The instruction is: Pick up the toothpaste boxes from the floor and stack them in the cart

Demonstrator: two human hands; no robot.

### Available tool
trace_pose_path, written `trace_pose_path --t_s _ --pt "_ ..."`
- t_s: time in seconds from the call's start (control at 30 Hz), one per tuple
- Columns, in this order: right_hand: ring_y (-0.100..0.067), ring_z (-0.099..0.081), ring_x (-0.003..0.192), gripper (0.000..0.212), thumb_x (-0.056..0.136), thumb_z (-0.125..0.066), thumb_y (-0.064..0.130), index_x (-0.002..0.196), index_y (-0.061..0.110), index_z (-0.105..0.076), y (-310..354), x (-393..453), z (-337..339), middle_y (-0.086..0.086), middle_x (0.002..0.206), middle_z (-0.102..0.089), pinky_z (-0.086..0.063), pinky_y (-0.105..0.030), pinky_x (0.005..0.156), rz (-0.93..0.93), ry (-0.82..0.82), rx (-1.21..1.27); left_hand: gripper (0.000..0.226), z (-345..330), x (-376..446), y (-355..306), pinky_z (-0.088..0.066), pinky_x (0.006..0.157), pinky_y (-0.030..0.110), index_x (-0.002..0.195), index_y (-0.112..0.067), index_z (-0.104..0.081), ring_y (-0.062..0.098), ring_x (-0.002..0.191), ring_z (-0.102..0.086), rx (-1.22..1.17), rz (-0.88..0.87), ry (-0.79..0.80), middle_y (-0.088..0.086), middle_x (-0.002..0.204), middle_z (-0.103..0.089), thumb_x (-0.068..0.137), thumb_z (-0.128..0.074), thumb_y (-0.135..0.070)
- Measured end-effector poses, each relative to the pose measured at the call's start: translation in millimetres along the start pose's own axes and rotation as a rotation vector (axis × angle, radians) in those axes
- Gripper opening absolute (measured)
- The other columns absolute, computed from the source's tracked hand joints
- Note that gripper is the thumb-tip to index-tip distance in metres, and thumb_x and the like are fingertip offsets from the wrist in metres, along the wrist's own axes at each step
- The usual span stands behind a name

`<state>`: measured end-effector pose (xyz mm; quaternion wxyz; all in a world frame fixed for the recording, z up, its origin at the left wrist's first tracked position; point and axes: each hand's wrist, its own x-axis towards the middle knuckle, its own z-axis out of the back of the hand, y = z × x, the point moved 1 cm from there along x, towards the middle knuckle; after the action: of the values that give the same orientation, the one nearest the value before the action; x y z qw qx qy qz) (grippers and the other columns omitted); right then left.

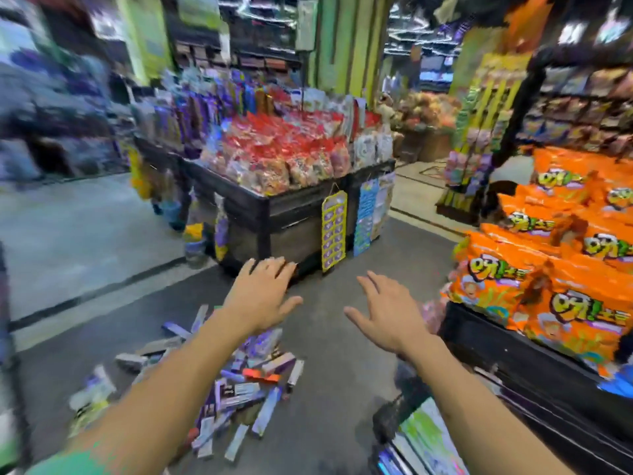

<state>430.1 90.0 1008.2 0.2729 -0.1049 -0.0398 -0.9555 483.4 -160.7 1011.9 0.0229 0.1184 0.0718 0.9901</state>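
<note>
- Grip: neither hand holds anything. Left hand [265, 293] is spread flat, fingers straight, palm down, raised in the air. Right hand [383, 311] is likewise spread with the thumb out, also bare.
- Both hands sit near frame centre, left at about 11 o'clock of centre, right at about 2 o'clock, a gap of bare floor [342, 371] between them.
- Toothpaste boxes [239, 392]: a loose heap on the floor at 7 o'clock, lying under the left forearm. Long, narrow, mostly purple and white, crossing each other at all angles; a few strays lie apart toward 8 o'clock.
- Cart [411, 437]: only a dark corner shows at 5 o'clock, below the right forearm. Some flat packs seem to lie inside; blur hides detail.
- Surroundings: a bin of red snack bags [284, 156] at 12 o'clock, orange snack packs [548, 269] stacked at 3 o'clock. Picture heavily smeared.
- Step in hand, as I judge it: reaching down for the first boxes; most of the job remains.
- Doing it well: lower both hands to the heap, take boxes lying parallel first, square several together lengthwise, pinch the bundle from both ends.
- Lay them flat in the cart, long sides aligned, so later layers sit level.
- Risk: slick cartons may fan out of a loose bundle.
</note>
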Motion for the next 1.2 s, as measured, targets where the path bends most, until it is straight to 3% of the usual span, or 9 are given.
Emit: trace_pose_path --t_s 0.27,0.43,0.57,0.7,1.13,1.2 --pt "-0.025 -0.03 0.149 0.078 0.096 -0.041 0.068 0.156 0.018 -0.033 129.0 103.7 1.8 -0.009 0.163 -0.032 -0.024 -0.036 0.121 0.339 -0.041 0.069 0.074 36.6 -61.1 138.3 -0.026 0.119 0.047 0.156 -0.021 -0.028 0.023 0.145 -0.035 0.088 0.368 -0.012 0.004 0.159 -0.037 0.099 -0.034 -0.066" --pt "-0.029 -0.035 0.146 0.078 0.096 -0.044 0.066 0.153 0.014 -0.038 168.0 160.3 -13.5 -0.013 0.159 -0.038 -0.026 -0.039 0.12 0.515 -0.059 0.121 0.075 25.5 -82.3 161.9 -0.023 0.12 0.049 0.156 -0.021 -0.028 0.025 0.148 -0.029 0.15 0.538 -0.007 0.004 0.157 -0.038 0.098 -0.03 -0.068" --pt "-0.031 -0.039 0.143 0.076 0.097 -0.047 0.064 0.15 0.01 -0.045 174.3 197.2 -33.0 -0.015 0.155 -0.043 -0.029 -0.04 0.119 0.647 -0.031 0.156 0.079 9.3 -86.0 164.6 -0.026 0.118 0.047 0.155 -0.021 -0.033 0.025 0.144 -0.036 0.153 0.67 0.006 0.003 0.154 -0.044 0.094 -0.021 -0.071" --pt "-0.03 -0.04 0.142 0.079 0.097 -0.038 0.069 0.15 0.011 -0.044 180.9 237.9 -44.6 -0.016 0.154 -0.044 -0.031 -0.041 0.118 0.755 -0.007 0.165 0.075 -1.3 -77.0 170.4 -0.025 0.119 0.048 0.154 -0.021 -0.038 0.025 0.146 -0.035 0.113 0.8 0.001 0.004 0.156 -0.043 0.096 -0.031 -0.07" --pt "-0.028 -0.033 0.147 0.084 0.093 -0.029 0.075 0.155 0.019 -0.037 234.3 307.9 -104.4 -0.012 0.16 -0.036 -0.028 -0.043 0.12 0.871 0.172 0.229 0.077 -65.5 -79.1 221.0 -0.017 0.123 0.043 0.157 -0.023 -0.028 0.022 0.152 -0.021 0.108 0.935 0.228 0.003 0.163 -0.03 0.098 -0.025 -0.071" --pt "-0.028 -0.032 0.148 0.08 0.095 -0.035 0.071 0.155 0.019 -0.036 250.9 312.8 -114.2 -0.011 0.16 -0.036 -0.027 -0.043 0.12 0.885 0.205 0.229 0.077 -72.8 -87.3 236.0 -0.019 0.123 0.044 0.157 -0.022 -0.03 0.023 0.152 -0.022 0.088 0.952 0.236 0.003 0.163 -0.031 0.097 -0.027 -0.071"
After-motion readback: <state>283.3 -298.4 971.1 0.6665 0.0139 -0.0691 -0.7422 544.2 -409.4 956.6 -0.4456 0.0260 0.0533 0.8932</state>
